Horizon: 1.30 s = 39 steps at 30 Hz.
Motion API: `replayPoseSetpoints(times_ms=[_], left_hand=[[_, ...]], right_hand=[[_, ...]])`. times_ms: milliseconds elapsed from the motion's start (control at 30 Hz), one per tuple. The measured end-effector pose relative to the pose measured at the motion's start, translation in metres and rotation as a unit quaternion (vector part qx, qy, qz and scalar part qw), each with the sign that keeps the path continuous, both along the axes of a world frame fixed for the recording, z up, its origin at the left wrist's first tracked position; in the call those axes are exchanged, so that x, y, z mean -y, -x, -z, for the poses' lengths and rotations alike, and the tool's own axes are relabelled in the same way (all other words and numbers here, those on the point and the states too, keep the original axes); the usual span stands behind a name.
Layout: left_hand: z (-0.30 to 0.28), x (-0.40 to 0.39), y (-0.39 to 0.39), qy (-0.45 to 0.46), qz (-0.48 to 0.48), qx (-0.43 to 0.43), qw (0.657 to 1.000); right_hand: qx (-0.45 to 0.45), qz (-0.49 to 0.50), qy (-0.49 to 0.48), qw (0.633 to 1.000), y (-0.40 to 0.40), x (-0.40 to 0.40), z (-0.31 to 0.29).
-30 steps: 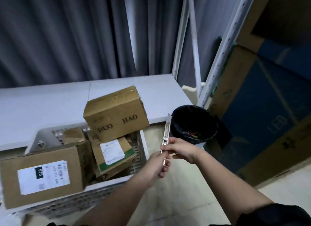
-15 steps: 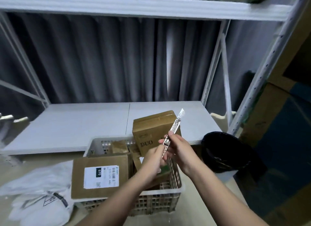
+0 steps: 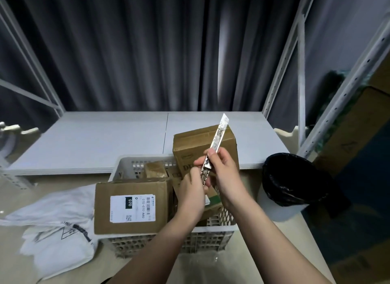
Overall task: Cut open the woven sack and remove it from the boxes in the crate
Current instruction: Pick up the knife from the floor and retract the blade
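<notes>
Both hands hold a metal utility knife (image 3: 217, 137) above the crate, its blade pointing up and right. My right hand (image 3: 223, 174) grips the middle of the handle. My left hand (image 3: 192, 191) pinches the lower end. Below them a white perforated plastic crate (image 3: 130, 165) on the floor holds several cardboard boxes: a large labelled box (image 3: 133, 205) at the front left and a taller box (image 3: 190, 144) leaning at the back right. The white woven sack (image 3: 54, 226) lies crumpled on the floor left of the crate, apart from the boxes.
A low white shelf board (image 3: 126, 136) runs behind the crate, framed by white metal uprights (image 3: 282, 72). A bin with a black liner (image 3: 289, 184) stands right of the crate. Large cardboard cartons (image 3: 358, 125) fill the far right. Dark curtains hang behind.
The view swung left from the bin to the crate. Both hands kept hold of the knife and now sit over the crate. The sack came into sight on the left.
</notes>
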<state>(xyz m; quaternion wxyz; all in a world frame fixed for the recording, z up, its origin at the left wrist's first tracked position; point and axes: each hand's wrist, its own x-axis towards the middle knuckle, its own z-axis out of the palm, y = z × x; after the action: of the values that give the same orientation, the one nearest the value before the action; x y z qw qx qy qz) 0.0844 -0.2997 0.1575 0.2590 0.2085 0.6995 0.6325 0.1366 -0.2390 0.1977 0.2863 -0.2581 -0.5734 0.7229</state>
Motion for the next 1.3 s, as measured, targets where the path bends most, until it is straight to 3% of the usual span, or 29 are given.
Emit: replayPoseSetpoints(times_ms=[200,600,833,967,1133,1300], left_hand=[[-0.013,0.000,-0.001,-0.001,-0.022,0.085,0.996],[-0.020,0.014,0.005,-0.021,0.073,0.189,0.979],[-0.026,0.022,0.017,-0.091,0.179,0.295,0.934],[-0.023,0.031,0.024,-0.077,0.223,0.266,0.935],[-0.012,0.036,0.018,0.052,0.245,0.126,0.960],[-0.021,0.021,0.003,0.048,0.238,0.122,0.962]], right_hand=[[0.020,-0.089,0.006,0.996,-0.001,0.014,0.011],[0.040,-0.134,0.006,0.990,-0.006,0.007,0.018],[0.001,-0.101,0.080,0.992,-0.003,-0.003,0.023],[-0.015,-0.039,0.076,0.996,-0.003,-0.007,0.025],[0.020,0.000,0.068,0.997,-0.008,-0.004,0.026],[0.050,0.000,0.094,0.994,-0.021,-0.012,0.024]])
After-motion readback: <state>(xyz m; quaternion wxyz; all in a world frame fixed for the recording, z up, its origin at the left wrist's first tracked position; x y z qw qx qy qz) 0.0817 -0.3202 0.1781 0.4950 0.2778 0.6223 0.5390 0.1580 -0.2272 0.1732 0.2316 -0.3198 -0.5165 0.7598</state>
